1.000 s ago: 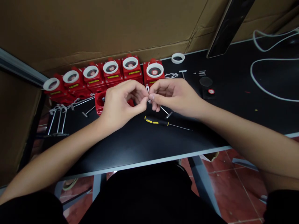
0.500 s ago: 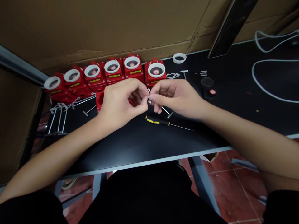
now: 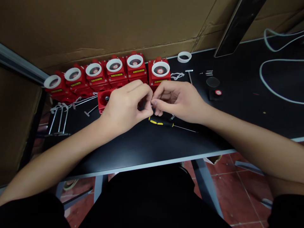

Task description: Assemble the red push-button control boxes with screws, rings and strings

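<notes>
My left hand (image 3: 127,104) and my right hand (image 3: 182,98) meet fingertip to fingertip above the black table. Both are closed in a pinch on a thin white cord (image 3: 151,104), of which only a tiny bit shows now; fingers hide the rest. Behind my left hand, partly covered by it, lies an open red housing (image 3: 102,102). A screwdriver (image 3: 161,122) with a black and yellow handle rests on the table just below the fingers. The head of a small metal T-shaped hammer (image 3: 172,117) peeks out under my right hand.
Several red boxes (image 3: 117,79) with white rings line the cardboard wall; one red box (image 3: 159,83) stands apart. To the right are a loose white ring (image 3: 184,57), another T-shaped hammer (image 3: 189,75), screws (image 3: 209,73), a clear disc (image 3: 213,82) and a white cable (image 3: 268,83). More hammers (image 3: 60,118) lie left.
The fingertips have drawn closer together, and the white cord that showed between them is now mostly hidden. My left hand has shifted slightly right. The view has moved a little.
</notes>
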Available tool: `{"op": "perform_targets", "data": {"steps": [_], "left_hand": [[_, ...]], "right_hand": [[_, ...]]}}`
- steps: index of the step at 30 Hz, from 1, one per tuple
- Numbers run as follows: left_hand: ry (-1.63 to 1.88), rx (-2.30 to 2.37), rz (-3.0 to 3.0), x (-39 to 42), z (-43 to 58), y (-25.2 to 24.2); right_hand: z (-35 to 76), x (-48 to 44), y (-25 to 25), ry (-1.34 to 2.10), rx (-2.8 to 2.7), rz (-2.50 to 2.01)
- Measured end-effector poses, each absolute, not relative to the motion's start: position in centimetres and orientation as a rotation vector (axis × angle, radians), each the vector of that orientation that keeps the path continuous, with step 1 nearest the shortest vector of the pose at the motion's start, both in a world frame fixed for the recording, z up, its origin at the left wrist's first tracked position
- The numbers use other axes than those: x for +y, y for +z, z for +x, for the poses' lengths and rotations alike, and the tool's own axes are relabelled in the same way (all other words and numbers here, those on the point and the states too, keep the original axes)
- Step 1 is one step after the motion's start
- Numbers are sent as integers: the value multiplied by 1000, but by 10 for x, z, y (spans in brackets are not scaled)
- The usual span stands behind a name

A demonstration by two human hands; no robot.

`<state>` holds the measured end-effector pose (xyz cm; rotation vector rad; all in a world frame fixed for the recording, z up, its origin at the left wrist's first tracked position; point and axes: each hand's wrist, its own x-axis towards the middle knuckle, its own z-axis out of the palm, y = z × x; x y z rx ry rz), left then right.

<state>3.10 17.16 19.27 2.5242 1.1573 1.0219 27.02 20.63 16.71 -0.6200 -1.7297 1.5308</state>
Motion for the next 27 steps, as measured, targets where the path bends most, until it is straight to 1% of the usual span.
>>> {"op": "perform_targets", "data": {"steps": [8,12,18,23,27], "left_hand": [[1078,1110,2415,173,32,192],[1141,1080,2338,172,34,193],[1125,1091,2091,172,37,190],[1115,1098,1961,171,39,186],[1126,1090,1880,169,42,185]], "right_hand": [[271,204,169,1360,-1857,-591],[272,201,172,1124,-1895,-632],[275,204,169,811,-2032,-582],[276,208,166,635,-2122,-517],[274,209,164,578,-2137,-520]]}}
